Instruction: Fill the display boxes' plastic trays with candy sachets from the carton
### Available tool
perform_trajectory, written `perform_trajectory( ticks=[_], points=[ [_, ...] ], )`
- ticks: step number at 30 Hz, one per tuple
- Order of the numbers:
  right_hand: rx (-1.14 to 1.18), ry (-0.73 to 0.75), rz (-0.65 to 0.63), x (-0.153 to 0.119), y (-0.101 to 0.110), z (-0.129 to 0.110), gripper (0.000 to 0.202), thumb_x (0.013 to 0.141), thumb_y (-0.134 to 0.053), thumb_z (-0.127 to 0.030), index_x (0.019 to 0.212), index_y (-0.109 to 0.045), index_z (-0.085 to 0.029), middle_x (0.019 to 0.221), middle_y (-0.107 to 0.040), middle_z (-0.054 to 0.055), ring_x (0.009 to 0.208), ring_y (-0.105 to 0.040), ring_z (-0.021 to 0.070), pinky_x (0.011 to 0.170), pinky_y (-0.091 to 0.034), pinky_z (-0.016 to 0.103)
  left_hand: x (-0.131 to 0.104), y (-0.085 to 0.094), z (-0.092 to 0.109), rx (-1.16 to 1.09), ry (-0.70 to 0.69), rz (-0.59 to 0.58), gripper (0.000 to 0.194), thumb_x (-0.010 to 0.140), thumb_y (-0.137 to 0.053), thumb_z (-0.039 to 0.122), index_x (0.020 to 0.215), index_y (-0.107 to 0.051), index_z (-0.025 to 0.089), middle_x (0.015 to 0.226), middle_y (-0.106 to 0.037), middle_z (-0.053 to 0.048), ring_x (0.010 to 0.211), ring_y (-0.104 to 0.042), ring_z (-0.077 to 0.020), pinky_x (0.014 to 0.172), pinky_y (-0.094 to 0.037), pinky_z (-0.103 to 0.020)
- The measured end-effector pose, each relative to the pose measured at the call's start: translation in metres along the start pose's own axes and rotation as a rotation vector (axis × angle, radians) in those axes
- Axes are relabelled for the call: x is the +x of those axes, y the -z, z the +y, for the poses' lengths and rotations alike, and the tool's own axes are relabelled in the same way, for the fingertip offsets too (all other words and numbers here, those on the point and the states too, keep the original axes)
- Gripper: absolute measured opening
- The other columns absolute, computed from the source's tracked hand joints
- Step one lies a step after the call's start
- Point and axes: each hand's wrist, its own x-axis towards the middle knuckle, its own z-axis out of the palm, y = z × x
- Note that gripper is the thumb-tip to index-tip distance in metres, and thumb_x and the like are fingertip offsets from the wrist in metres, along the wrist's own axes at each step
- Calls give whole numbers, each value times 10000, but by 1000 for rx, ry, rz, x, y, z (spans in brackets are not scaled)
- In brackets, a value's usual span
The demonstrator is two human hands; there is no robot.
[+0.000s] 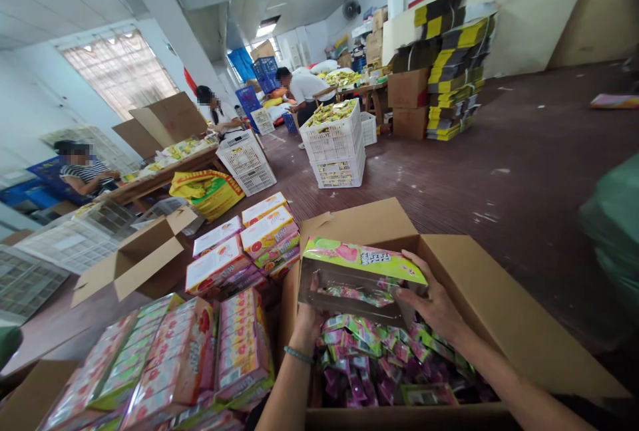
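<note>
Both hands hold a green-and-pink display box (357, 265) tilted above an open carton. Its dark front opening shows a few small wrapped packets inside. My left hand (310, 308) grips the box's left end from below; part of its fingers shows through the opening. At the right end, my right hand (432, 298) has its thumb on the front and its fingers over the top edge. Below lie many small pink, green and purple packets (379, 358), filling the cardboard carton (479, 291). A beaded bracelet circles my left wrist.
Left of the carton stand stacked filled boxes (164, 358) and closed fruit-print boxes (239, 245). An open empty carton (144, 255) sits behind them. White crates (334, 145) stand on the floor ahead. Several people work at tables farther off. A green bag (616, 218) is at right.
</note>
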Motion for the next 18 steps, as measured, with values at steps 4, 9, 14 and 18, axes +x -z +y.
perform_trajectory(
  ticks=[4,9,14,18],
  points=[
    [41,-10,34,0,0,2,863,802,-723,-674,1503,-415,-276,1414,-575,115,1259,-567,344,1074,-471,510,6,4,-2,-44,1,-115,563,616,-910,648,785,-641,183,630,-645,-10,553,-608,-153,518,-473,-239],
    [135,-107,39,1,-1,8,874,805,-703,-756,1504,-427,-308,1436,-561,103,1322,-530,345,1148,-417,538,0,-3,2,-133,24,-398,643,726,-859,615,1171,-677,188,1026,-759,-111,1015,-715,-284,878,-560,-371],
    [279,-242,98,5,-3,21,860,732,-732,-843,1371,-546,-298,1342,-630,82,1255,-581,344,1106,-472,531,-11,-16,3,-75,62,-538,766,753,-831,634,1359,-593,231,1220,-718,-131,1202,-651,-335,1015,-510,-470],
    [329,-242,139,11,-8,30,797,715,-715,-879,1224,-603,-277,1329,-636,55,1299,-555,322,1083,-510,497,-11,-26,-5,14,116,-613,738,798,-771,657,1338,-619,177,1255,-697,-166,1265,-608,-367,1038,-493,-500]
  ],
)
